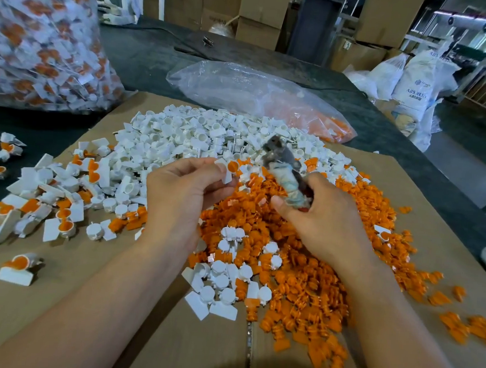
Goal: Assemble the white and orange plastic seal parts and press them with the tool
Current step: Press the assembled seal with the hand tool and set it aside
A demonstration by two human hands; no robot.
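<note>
My left hand (184, 191) pinches a white seal part with an orange insert (229, 169) above the piles. My right hand (322, 214) grips the cloth-wrapped handle of a grey pressing tool (283, 160), whose head points up and to the left, close to the seal. A heap of white parts (193, 138) lies behind my hands. A heap of orange parts (311, 262) spreads under and to the right of them. Assembled white-and-orange seals (60, 212) lie scattered at the left.
Everything rests on a brown cardboard sheet (58, 300) over a dark table. A large clear bag of finished seals (43, 40) stands at the back left. Another plastic bag (258, 96) holding orange parts lies behind the heap. Cartons and sacks stand beyond.
</note>
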